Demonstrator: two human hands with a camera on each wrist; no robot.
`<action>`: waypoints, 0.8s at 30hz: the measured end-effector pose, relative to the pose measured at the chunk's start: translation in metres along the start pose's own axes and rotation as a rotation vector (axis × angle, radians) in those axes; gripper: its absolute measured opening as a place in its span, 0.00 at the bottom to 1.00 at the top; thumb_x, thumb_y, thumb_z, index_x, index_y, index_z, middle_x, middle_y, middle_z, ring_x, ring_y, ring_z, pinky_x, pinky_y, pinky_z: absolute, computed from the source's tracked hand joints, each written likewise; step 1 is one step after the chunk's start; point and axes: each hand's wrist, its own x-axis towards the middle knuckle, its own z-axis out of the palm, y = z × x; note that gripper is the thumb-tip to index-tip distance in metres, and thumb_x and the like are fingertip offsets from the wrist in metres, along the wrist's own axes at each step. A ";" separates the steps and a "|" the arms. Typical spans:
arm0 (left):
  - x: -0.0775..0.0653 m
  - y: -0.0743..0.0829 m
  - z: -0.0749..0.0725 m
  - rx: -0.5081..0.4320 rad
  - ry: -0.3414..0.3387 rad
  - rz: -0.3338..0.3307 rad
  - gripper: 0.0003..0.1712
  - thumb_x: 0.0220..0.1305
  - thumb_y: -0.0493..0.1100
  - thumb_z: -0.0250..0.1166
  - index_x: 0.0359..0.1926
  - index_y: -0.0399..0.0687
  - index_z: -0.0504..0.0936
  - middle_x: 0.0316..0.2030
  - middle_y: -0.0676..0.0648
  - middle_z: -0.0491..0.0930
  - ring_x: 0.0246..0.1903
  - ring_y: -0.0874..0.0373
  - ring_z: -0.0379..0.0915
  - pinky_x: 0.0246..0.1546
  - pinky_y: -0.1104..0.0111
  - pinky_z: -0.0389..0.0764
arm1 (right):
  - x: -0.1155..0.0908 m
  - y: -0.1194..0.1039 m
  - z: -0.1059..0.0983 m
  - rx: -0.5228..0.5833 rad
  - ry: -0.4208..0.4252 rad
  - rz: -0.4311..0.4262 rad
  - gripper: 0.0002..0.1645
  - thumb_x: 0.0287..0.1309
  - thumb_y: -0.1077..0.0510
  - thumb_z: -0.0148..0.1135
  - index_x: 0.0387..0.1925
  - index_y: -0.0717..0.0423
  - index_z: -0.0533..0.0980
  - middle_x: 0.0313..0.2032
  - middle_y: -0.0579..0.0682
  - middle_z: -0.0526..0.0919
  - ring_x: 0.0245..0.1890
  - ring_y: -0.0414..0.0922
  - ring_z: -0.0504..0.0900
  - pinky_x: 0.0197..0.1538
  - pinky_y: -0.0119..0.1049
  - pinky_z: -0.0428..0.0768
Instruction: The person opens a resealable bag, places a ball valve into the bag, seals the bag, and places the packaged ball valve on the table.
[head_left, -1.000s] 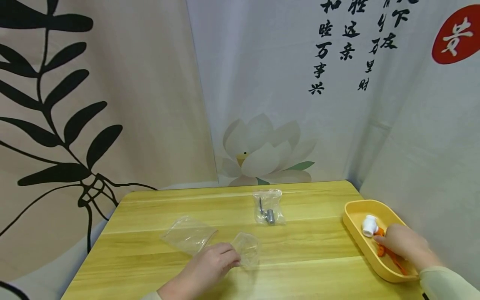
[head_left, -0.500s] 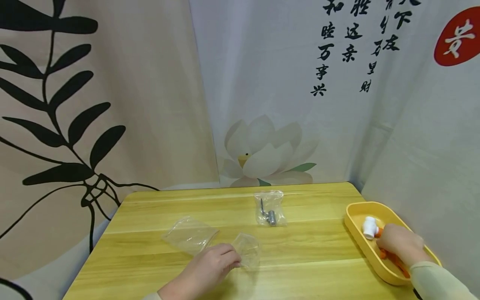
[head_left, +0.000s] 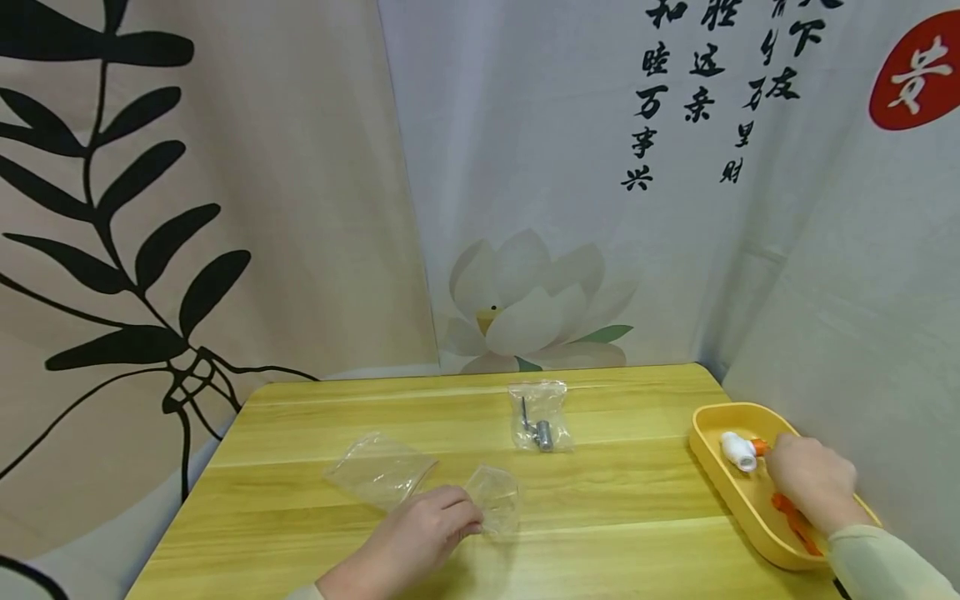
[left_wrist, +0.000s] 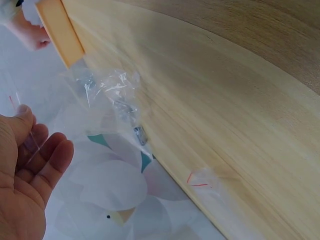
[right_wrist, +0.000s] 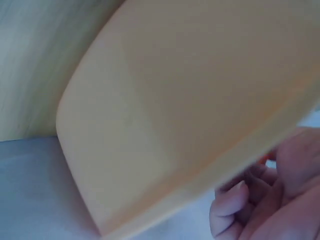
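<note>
My left hand [head_left: 435,521] pinches the edge of a clear plastic bag [head_left: 497,500] above the table; in the left wrist view the bag [left_wrist: 100,100] hangs from the thumb and fingers. Over the yellow tray [head_left: 738,508] at the right, my right hand [head_left: 813,479] has curled fingers at the orange end of a white-and-orange plastic piece [head_left: 740,452]. Another orange piece [head_left: 795,521] lies below that hand in the tray. In the right wrist view, the tray wall [right_wrist: 150,125] hides most of the grip, and only a small orange bit shows by the fingers.
A second clear bag [head_left: 382,468] lies flat to the left on the wooden table [head_left: 622,508]. Farther back is a small clear bag [head_left: 542,417] with metal parts inside. A printed curtain [head_left: 525,167] hangs behind the table.
My right hand has moved slightly right and farther back in the tray. The white-and-orange piece has turned, its white end tilting toward me. My left hand and its bag stay nearly still.
</note>
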 end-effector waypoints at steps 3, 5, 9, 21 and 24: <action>0.001 0.000 0.000 -0.004 0.001 -0.001 0.12 0.56 0.38 0.81 0.37 0.53 0.86 0.34 0.59 0.81 0.34 0.69 0.81 0.38 0.84 0.82 | -0.001 0.003 -0.004 0.011 0.024 -0.015 0.22 0.76 0.48 0.54 0.40 0.65 0.80 0.37 0.69 0.83 0.35 0.62 0.81 0.33 0.58 0.80; 0.001 0.000 0.000 -0.005 0.001 -0.002 0.12 0.56 0.37 0.81 0.36 0.53 0.86 0.34 0.59 0.81 0.34 0.69 0.81 0.38 0.84 0.81 | -0.002 0.004 -0.007 0.008 0.035 -0.023 0.25 0.76 0.45 0.58 0.43 0.66 0.81 0.40 0.73 0.83 0.36 0.65 0.82 0.32 0.58 0.81; 0.001 0.000 0.000 -0.005 0.000 -0.006 0.12 0.56 0.37 0.81 0.36 0.53 0.86 0.34 0.59 0.82 0.34 0.69 0.81 0.38 0.84 0.81 | -0.007 0.006 -0.011 0.004 0.064 -0.057 0.19 0.76 0.51 0.59 0.42 0.67 0.80 0.41 0.75 0.83 0.39 0.69 0.83 0.33 0.62 0.82; 0.002 0.000 0.001 0.004 -0.008 -0.003 0.11 0.56 0.37 0.81 0.36 0.52 0.87 0.34 0.59 0.82 0.33 0.69 0.80 0.38 0.85 0.81 | -0.018 0.003 -0.024 0.004 0.315 -0.203 0.08 0.74 0.60 0.58 0.41 0.62 0.80 0.36 0.72 0.85 0.32 0.72 0.81 0.28 0.67 0.79; 0.003 0.000 0.000 0.016 -0.016 -0.004 0.10 0.58 0.37 0.80 0.37 0.52 0.87 0.34 0.59 0.82 0.34 0.69 0.81 0.40 0.85 0.82 | -0.023 0.003 -0.032 -0.013 0.358 -0.233 0.08 0.71 0.65 0.57 0.44 0.62 0.81 0.37 0.71 0.86 0.32 0.73 0.82 0.27 0.67 0.79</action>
